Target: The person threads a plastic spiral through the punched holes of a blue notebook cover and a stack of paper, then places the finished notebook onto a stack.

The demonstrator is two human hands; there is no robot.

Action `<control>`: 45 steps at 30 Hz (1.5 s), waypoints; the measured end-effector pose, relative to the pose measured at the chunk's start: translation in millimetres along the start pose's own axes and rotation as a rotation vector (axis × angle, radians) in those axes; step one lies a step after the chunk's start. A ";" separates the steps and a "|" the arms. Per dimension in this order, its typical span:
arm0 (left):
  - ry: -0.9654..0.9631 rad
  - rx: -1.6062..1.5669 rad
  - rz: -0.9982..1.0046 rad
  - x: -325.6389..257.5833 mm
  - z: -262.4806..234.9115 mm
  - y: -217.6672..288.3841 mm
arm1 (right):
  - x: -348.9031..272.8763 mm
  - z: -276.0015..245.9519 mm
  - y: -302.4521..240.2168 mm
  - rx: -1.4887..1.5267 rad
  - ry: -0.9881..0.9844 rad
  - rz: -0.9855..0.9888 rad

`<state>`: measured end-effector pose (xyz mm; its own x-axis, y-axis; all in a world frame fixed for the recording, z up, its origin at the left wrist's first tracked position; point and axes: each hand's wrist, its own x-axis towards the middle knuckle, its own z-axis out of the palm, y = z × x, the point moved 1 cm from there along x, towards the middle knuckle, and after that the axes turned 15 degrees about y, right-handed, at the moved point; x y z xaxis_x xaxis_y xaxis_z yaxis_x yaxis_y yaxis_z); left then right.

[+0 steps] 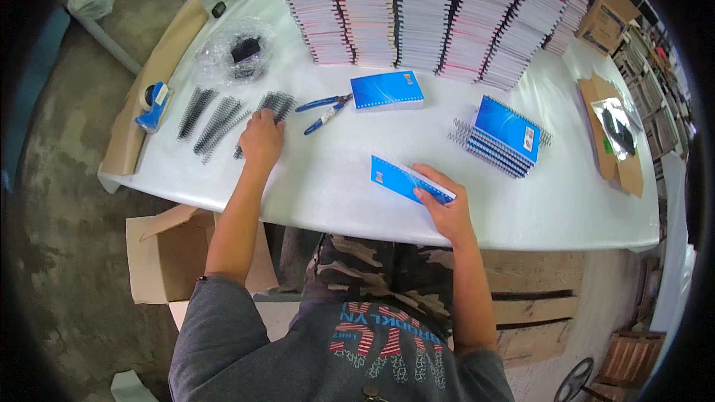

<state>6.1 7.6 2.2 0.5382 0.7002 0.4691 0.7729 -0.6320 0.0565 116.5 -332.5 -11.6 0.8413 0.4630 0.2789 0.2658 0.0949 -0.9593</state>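
My right hand (447, 207) grips a small blue-covered notebook (402, 179) by one end, above the near table edge. A row of punched holes runs along its edge. My left hand (262, 140) rests at a pile of dark spiral binding coils (277, 104), its fingers bent down onto them. More loose spirals (217, 126) lie in bunches to its left. Between the hands and farther back lie blue-handled cutting pliers (325, 110), beside a stack of unbound blue notebooks (387, 91). At the right is a pile of blue notebooks with coils (503, 134).
Tall stacks of bound books (417, 18) line the far side. A tape dispenser (153, 107) and a brown paper roll (153, 82) sit at the left edge, near a clear plastic bag (212, 56). Flattened cardboard (629, 171) lies at right; an open carton (182, 253) stands below the table.
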 end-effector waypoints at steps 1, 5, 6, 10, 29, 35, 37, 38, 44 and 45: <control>0.035 -0.094 -0.043 0.0 -5.5 0.3 | -1.4 -1.2 2.3 0.015 -0.014 0.035; 0.016 -0.341 -0.212 8.3 -31.1 -8.2 | 0.5 5.1 -7.4 0.086 -0.009 0.005; 0.015 -0.352 -0.215 6.7 -29.2 -6.3 | 1.2 3.5 -6.8 0.076 -0.009 0.002; -0.298 -1.157 -0.028 -20.2 -36.1 30.3 | 2.2 0.0 -0.7 0.041 -0.035 0.046; -0.667 -1.109 0.203 -58.3 -61.2 83.0 | 2.0 1.1 -2.8 0.041 0.011 0.107; -0.888 -1.148 0.077 -46.3 -53.4 85.0 | 1.1 -0.6 2.7 0.064 -0.006 0.107; -1.049 -1.131 -0.047 -36.9 -56.4 85.2 | 1.1 -0.1 2.0 0.050 -0.021 0.116; -1.021 -1.125 -0.007 -32.4 -59.0 85.9 | 0.9 0.6 1.8 0.035 -0.035 0.125; -0.461 -1.100 0.670 -13.9 -78.1 89.3 | 2.9 3.7 2.2 0.032 -0.005 0.109; -0.460 -1.101 0.684 -14.0 -76.0 87.5 | 3.5 5.6 0.7 0.031 0.007 0.103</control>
<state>40.6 -82.7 67.6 0.9288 0.0554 0.3663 -0.2354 -0.6753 0.6989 117.0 -325.9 -11.6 0.8665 0.4660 0.1787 0.1628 0.0746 -0.9838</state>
